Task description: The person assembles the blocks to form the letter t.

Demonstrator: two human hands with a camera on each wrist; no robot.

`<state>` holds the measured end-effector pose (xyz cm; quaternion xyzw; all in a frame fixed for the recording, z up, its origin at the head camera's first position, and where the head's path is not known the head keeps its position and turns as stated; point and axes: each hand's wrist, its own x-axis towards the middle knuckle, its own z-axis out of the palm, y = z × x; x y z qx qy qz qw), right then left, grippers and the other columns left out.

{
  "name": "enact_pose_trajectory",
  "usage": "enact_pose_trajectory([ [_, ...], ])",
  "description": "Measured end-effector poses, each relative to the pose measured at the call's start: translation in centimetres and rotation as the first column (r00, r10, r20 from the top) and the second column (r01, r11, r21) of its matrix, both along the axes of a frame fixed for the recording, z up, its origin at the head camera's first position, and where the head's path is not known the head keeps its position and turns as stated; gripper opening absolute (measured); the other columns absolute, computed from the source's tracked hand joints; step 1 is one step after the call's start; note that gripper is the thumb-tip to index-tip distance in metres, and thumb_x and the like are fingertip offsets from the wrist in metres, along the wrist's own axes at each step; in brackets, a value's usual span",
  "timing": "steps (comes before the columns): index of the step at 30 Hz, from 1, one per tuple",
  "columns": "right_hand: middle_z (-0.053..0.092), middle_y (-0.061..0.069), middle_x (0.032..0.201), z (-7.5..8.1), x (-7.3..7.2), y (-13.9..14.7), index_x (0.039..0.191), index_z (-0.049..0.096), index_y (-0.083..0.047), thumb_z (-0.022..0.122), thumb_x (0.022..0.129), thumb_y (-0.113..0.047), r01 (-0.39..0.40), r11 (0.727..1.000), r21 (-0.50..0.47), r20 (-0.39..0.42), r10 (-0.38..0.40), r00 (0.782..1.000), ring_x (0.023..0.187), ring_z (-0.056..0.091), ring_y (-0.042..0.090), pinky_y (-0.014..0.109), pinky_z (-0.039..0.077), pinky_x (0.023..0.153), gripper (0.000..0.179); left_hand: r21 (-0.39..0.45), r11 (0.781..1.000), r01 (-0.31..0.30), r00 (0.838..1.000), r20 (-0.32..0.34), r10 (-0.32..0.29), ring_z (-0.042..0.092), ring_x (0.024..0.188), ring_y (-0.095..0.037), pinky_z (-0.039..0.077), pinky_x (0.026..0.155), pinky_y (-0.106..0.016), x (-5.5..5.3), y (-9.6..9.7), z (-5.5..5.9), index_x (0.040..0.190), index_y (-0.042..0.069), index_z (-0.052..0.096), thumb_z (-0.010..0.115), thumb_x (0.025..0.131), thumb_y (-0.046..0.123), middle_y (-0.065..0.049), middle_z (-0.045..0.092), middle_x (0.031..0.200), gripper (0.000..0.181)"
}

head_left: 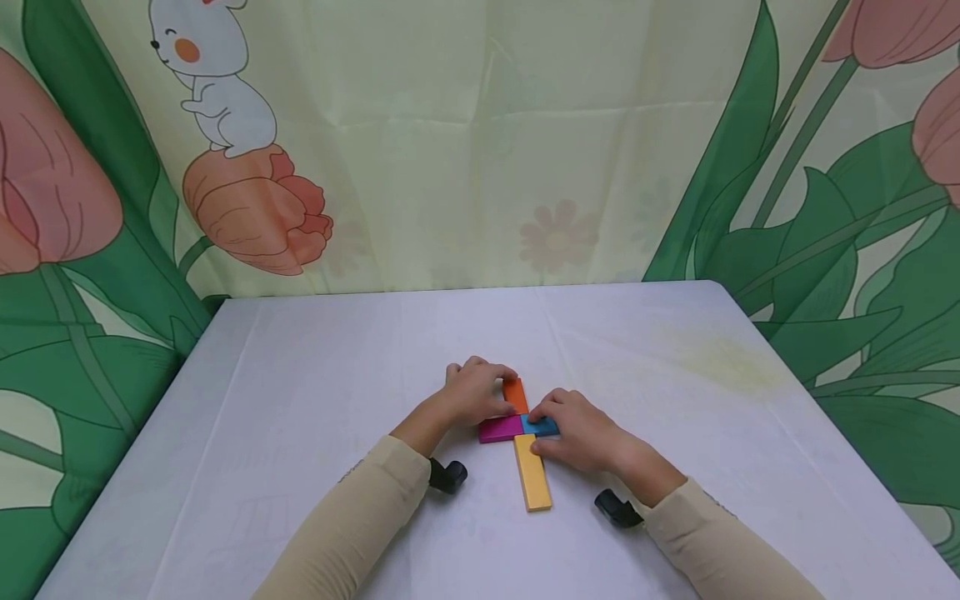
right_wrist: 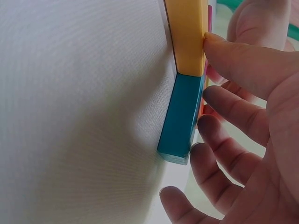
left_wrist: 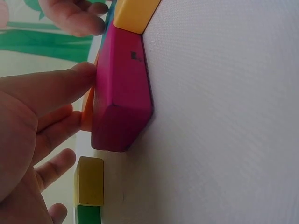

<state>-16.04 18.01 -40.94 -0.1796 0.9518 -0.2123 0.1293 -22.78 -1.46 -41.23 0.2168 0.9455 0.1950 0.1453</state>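
Head view: four long, smooth blocks meet in a cross just below the middle of the frame. An orange block (head_left: 515, 393) points up, a pink block (head_left: 500, 429) left, a blue block (head_left: 542, 427) right and a yellow block (head_left: 533, 477) down. The left hand (head_left: 478, 393) has its thumb and a finger spread by the orange one; I cannot tell if they pinch it. The right hand (head_left: 576, 431) is loose, its thumb touching the yellow block's edge and its fingers by the blue one. Left wrist view, lower left: a small yellow block (left_wrist: 90, 181) with flat sides touches a green block (left_wrist: 88, 214). Tan cloth sleeves (head_left: 356, 517) come from the bottom. A white cloth (head_left: 315, 383) covers the table, and behind hangs a creased curtain (head_left: 435, 167) with pink tulips (head_left: 56, 175).
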Motion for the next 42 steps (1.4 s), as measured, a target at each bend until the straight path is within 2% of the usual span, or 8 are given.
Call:
enact_pose_trajectory([
  [6, 0.056, 0.004, 0.122, 0.0, 0.0, 0.0, 0.115, 0.070, -0.017, 0.081, 0.085, -0.031, -0.002, 1.000, 0.007, -0.003, 0.002, 1.000, 0.115, 0.051, 0.024, 0.040, 0.052, 0.091, 0.035, 0.009, 1.000, -0.007, 1.000, 0.007, 0.006, 0.042, 0.127, -0.023, 0.030, 0.097, -0.047, 0.0, -0.1, 0.0, 0.135, 0.025, 0.063, 0.077, 0.087, 0.040, 0.002, 0.063, 0.125, 0.052],
  [12, 0.056, 0.005, 0.122, 0.0, -0.1, 0.1, 0.114, 0.070, -0.016, 0.080, 0.086, -0.031, -0.013, 1.000, -0.001, -0.005, 0.013, 1.000, 0.114, 0.051, 0.024, 0.040, 0.051, 0.092, 0.034, 0.052, 0.998, -0.040, 0.999, 0.019, 0.039, 0.042, 0.128, -0.024, 0.032, 0.097, -0.048, -0.2, -0.5, 0.2, 0.138, 0.025, 0.062, 0.078, 0.086, 0.039, -0.001, 0.061, 0.128, 0.056],
  [21, 0.055, 0.004, 0.122, 0.1, -0.1, -0.1, 0.115, 0.070, -0.017, 0.080, 0.085, -0.032, 0.004, 1.000, 0.009, 0.010, -0.004, 1.000, 0.115, 0.050, 0.024, 0.041, 0.052, 0.091, 0.036, 0.080, 0.993, -0.088, 0.996, -0.024, 0.090, 0.044, 0.127, -0.026, 0.035, 0.099, -0.048, -1.0, -2.9, 0.5, 0.139, 0.022, 0.061, 0.078, 0.087, 0.035, -0.003, 0.061, 0.129, 0.056],
  [28, 0.055, 0.004, 0.122, 0.1, 0.0, -0.1, 0.115, 0.070, -0.017, 0.081, 0.084, -0.031, 0.010, 1.000, 0.014, 0.009, -0.010, 1.000, 0.115, 0.050, 0.024, 0.040, 0.053, 0.089, 0.035, 0.087, 0.986, -0.146, 0.989, 0.005, 0.146, 0.046, 0.128, -0.028, 0.040, 0.102, -0.050, -1.4, -5.0, 0.1, 0.139, 0.022, 0.061, 0.079, 0.087, 0.030, -0.004, 0.059, 0.134, 0.056],
  [35, 0.055, 0.005, 0.123, 0.2, 0.0, -0.1, 0.115, 0.070, -0.017, 0.080, 0.085, -0.031, 0.001, 1.000, 0.002, 0.014, -0.001, 1.000, 0.115, 0.050, 0.025, 0.040, 0.053, 0.089, 0.035, 0.104, 0.985, -0.137, 0.991, 0.017, 0.136, 0.050, 0.129, -0.028, 0.040, 0.106, -0.047, -1.7, -6.3, -0.3, 0.140, 0.016, 0.060, 0.076, 0.090, 0.022, -0.005, 0.060, 0.135, 0.053],
  [39, 0.055, 0.004, 0.123, 0.2, 0.0, -0.1, 0.115, 0.070, -0.017, 0.080, 0.085, -0.030, 0.002, 1.000, 0.000, 0.013, -0.002, 1.000, 0.115, 0.050, 0.024, 0.040, 0.053, 0.089, 0.035, 0.146, 0.975, -0.167, 0.985, 0.065, 0.159, 0.053, 0.125, -0.026, 0.040, 0.107, -0.043, -1.9, -6.7, -0.8, 0.139, 0.013, 0.060, 0.074, 0.092, 0.016, -0.008, 0.062, 0.132, 0.049],
  [42, 0.055, 0.004, 0.122, 0.2, 0.0, -0.2, 0.115, 0.070, -0.017, 0.081, 0.084, -0.030, 0.006, 1.000, 0.003, 0.011, -0.006, 1.000, 0.114, 0.050, 0.024, 0.039, 0.053, 0.089, 0.035, 0.147, 0.973, -0.180, 0.982, 0.079, 0.170, 0.055, 0.124, -0.025, 0.041, 0.106, -0.042, -2.0, -6.9, -1.1, 0.138, 0.012, 0.060, 0.072, 0.093, 0.012, -0.007, 0.062, 0.130, 0.047],
])
